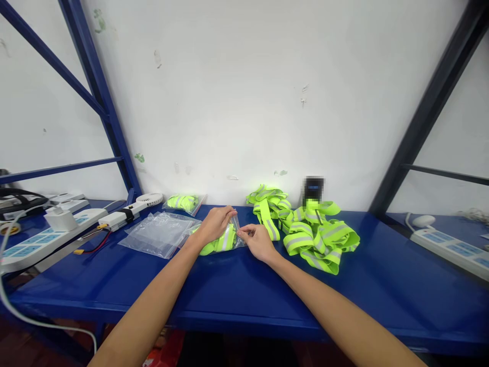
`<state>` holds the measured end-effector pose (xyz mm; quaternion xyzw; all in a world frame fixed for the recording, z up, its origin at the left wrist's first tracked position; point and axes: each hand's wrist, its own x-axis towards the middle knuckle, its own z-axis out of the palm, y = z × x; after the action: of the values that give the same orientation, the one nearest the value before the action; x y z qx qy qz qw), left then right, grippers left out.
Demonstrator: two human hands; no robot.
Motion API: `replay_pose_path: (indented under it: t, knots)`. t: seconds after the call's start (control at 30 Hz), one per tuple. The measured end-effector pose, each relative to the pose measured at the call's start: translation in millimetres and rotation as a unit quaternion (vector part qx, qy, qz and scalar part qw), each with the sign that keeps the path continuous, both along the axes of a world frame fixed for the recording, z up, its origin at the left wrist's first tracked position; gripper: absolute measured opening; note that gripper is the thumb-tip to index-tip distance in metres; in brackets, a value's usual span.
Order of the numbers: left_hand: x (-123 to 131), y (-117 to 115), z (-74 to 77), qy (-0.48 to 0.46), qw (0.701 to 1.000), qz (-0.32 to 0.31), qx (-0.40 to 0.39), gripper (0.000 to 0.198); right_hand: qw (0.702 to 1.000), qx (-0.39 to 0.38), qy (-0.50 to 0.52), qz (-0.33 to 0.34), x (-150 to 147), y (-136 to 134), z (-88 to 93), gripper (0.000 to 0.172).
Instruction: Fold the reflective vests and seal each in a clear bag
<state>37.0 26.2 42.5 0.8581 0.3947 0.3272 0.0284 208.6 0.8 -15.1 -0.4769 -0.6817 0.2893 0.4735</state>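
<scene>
- Head view, work surface: we note a blue shelf (244, 290) set against a white wall. The clear bag (229, 240) lies flat on it, near the middle and towards the back, with a folded neon band (219, 245) inside.
- Head view, left hand (215, 224): palm down on top of the bag, fingers curled over its far edge and gripping it. We judge this hold pins the slippery film to the shelf.
- Head view, right hand (260, 242): thumb and forefinger pinched on the bag's right edge, other fingers loosely folded. The mouth appears to be on that side, though we cannot tell whether it is sealed.
- Head view, arms: both forearms reach forward from the bottom edge and converge on the bag, wrists low and near the shelf.
- Head view, surroundings: a stack of empty bags (160, 234) sits just left of the left hand. A heap of loose bands (317, 237) lies just right of the right hand, so both supplies are close by. One filled bag (184, 202) rests by the wall, apart from the work.
</scene>
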Motion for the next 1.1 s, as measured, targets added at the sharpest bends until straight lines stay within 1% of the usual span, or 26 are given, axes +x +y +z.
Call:
replay_pose_path:
  t: [0.13,0.27,0.4,0.5,0.6,0.67,0.8,0.97,1.1]
  knots:
    - [1,-2,2.5,-0.013,1.0,0.003,-0.015,0.037,0.999,0.035,-0.008,-0.01,-2,-1,-2.2,0.021]
    - [-1,-7,10.2,-0.003,0.999,-0.005,-0.05,0.043,1.0,0.016,-0.011,-0.014,-2,-2,-3.2,0.021]
    - [-5,-12,16.5,-0.014,0.997,-0.016,-0.075,0.033,1.0,0.003,0.005,-0.012,-2,-2,-2.5,0.021]
    - [-8,-12,17.5,-0.02,0.994,-0.022,-0.108,0.031,1.0,0.002,0.014,-0.01,-2,-3,-1.3,0.02]
    - [-11,-10,16.1,-0.037,0.986,-0.041,-0.155,0.034,1.0,0.0,0.026,-0.006,-2,-3,-1.0,0.021]
    - [-11,-8,14.4,-0.054,0.983,-0.048,-0.17,0.035,1.0,-0.003,0.031,-0.003,-2,-2,-1.7,0.022]
    - [-11,-7,11.6,-0.071,0.981,-0.057,-0.169,0.037,1.0,0.003,0.031,-0.001,-2,0,-4.3,0.022]
    - [-10,-7,11.0,-0.068,0.986,-0.047,-0.147,0.036,0.999,0.033,0.005,-0.006,-1,3,-6.0,0.019]
    - [-10,-8,11.0,-0.072,0.983,-0.051,-0.158,0.035,0.999,0.031,0.013,-0.001,0,4,-5.3,0.019]
